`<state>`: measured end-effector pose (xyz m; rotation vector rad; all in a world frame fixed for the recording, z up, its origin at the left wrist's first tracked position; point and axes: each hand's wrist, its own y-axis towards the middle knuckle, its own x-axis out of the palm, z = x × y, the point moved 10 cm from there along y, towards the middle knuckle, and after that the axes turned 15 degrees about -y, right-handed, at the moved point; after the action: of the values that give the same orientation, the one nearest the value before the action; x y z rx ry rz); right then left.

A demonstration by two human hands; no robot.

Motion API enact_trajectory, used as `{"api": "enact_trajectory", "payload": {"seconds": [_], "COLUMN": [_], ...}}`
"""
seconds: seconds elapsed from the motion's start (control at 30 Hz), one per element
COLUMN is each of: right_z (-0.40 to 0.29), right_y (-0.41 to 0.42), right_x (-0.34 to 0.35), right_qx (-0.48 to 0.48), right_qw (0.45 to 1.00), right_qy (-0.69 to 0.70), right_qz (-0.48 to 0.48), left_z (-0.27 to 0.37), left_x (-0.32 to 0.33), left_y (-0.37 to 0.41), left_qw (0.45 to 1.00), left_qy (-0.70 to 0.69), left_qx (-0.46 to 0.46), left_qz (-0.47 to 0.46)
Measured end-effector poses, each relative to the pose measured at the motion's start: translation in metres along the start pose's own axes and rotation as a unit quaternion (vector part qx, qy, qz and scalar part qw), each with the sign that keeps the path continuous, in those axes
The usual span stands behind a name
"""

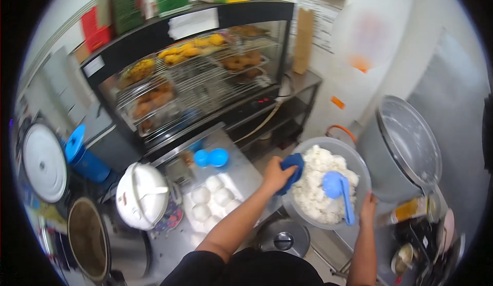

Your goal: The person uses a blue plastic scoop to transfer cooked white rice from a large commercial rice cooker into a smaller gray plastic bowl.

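A wide grey metal pot [365, 170] holds a heap of white cooked rice [316, 182]. On the rice lies a light blue plastic scoop [334, 186], its handle [348, 205] reaching to the near rim. My left hand [278, 176] grips a dark blue cloth [292, 172] against the pot's left rim. At the right side of the rim, my right hand [368, 206] holds the pot, with part of the fingers hidden. Several white rounded mounds [213, 196] sit on a white sheet or tray left of my forearm.
A glass food warmer [192, 74] with fried food stands behind the steel counter [235, 151]. Two blue cups [211, 157] and a white lidded container [142, 195] are at left. A large grey pot [408, 147] tilts at right. A lidded pot [283, 238] sits below my arms.
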<state>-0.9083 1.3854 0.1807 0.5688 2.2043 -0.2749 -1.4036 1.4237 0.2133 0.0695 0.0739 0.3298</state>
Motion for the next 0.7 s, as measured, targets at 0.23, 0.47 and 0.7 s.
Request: {"api": "enact_trajectory", "payload": {"seconds": [0.23, 0.47, 0.7], "right_z": [-0.023, -0.013, -0.031], "right_y": [0.005, 0.018, 0.045], "right_x": [-0.013, -0.017, -0.011], "right_qx": [0.035, -0.053, -0.026], "right_qw": [0.987, 0.999, 0.992], "right_qy": [0.153, 0.011, 0.105], "right_qz": [-0.041, 0.005, -0.068], "left_z": [0.007, 0.032, 0.006], "left_x": [0.017, 0.024, 0.016], "left_y": [0.01, 0.006, 0.004], "left_qw": [0.996, 0.993, 0.99], "left_qy": [0.055, 0.064, -0.002], "left_qx": [-0.051, -0.051, -0.114], "left_qz": [-0.055, -0.081, -0.086]}}
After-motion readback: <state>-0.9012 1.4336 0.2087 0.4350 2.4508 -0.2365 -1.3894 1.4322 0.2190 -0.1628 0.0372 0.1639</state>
